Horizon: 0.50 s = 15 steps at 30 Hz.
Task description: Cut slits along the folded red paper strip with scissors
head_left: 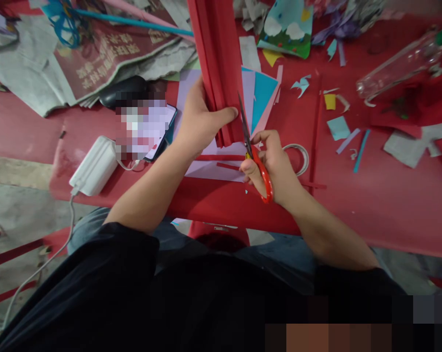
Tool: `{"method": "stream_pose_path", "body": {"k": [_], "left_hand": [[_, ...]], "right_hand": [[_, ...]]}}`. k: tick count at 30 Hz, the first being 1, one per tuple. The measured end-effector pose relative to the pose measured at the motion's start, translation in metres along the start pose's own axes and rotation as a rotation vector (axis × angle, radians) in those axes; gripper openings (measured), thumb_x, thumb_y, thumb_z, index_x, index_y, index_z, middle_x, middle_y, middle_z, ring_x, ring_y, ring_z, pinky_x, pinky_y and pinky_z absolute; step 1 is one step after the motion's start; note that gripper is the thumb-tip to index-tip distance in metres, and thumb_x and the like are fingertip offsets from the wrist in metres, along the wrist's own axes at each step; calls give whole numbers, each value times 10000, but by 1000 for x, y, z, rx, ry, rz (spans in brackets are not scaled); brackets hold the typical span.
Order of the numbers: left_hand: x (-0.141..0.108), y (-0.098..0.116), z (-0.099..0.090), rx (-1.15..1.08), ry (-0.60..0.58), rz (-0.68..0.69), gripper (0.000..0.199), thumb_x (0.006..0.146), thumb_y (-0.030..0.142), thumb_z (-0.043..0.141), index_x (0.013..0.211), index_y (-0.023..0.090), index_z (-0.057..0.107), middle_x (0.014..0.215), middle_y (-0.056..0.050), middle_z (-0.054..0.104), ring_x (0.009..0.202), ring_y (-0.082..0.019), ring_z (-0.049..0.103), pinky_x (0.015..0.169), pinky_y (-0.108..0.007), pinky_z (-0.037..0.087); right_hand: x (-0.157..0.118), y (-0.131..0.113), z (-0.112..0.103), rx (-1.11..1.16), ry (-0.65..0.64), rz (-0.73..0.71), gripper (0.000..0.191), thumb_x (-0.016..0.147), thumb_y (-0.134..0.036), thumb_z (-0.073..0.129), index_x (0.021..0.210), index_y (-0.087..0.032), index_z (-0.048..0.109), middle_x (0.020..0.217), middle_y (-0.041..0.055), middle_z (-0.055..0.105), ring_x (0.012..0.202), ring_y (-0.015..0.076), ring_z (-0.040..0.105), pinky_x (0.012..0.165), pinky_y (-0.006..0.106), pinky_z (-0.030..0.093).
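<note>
My left hand is wrapped round a long folded strip of red paper that stands up from the table, its thumb pressed across the front. Red-handled scissors sit in my right hand, with fingers and thumb at the handles. The blades point upward along the right edge of the red paper; whether they have paper between them I cannot tell. Beneath both hands lie lilac paper, a blue sheet and narrow red cut strips.
To my left are a phone, a white power bank with a cable, a black case and crumpled newspaper. On the right are a tape roll, paper scraps and a clear plastic bottle. A painted card lies behind.
</note>
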<state>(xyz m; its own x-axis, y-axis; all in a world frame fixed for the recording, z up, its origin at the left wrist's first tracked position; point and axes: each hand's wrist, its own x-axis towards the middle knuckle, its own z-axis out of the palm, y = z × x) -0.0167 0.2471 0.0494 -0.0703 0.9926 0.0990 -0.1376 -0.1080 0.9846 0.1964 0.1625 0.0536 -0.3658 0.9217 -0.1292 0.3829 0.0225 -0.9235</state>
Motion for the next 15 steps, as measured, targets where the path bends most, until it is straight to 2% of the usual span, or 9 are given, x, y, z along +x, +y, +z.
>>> {"method": "stream_pose_path", "body": {"k": [5, 10, 15], "left_hand": [[-4, 6, 2, -21, -5, -43, 471, 662, 152, 888, 1057, 320, 695, 973, 35, 712, 1040, -223, 706, 931, -362, 581], [-6, 9, 3, -2, 16, -64, 472, 663, 77, 883, 1053, 287, 722, 958, 29, 696, 972, -202, 707, 867, -318, 584], [-7, 7, 3, 13, 2, -29, 441, 695, 99, 871, 1066, 285, 723, 984, 33, 709, 946, -182, 696, 868, -307, 584]], "right_hand": [[0, -1, -1, -20, 4, -15, 686, 981, -780, 742, 1410, -291, 523, 841, -9, 729, 589, 200, 690, 569, 330, 481], [0, 1, 0, 5, 3, 2, 721, 942, -811, 766, 1376, -316, 472, 849, -16, 722, 596, 199, 679, 574, 327, 480], [0, -3, -2, -25, -3, 4, 750, 955, -866, 700, 1413, -294, 541, 858, 6, 724, 635, 206, 691, 595, 329, 491]]}}
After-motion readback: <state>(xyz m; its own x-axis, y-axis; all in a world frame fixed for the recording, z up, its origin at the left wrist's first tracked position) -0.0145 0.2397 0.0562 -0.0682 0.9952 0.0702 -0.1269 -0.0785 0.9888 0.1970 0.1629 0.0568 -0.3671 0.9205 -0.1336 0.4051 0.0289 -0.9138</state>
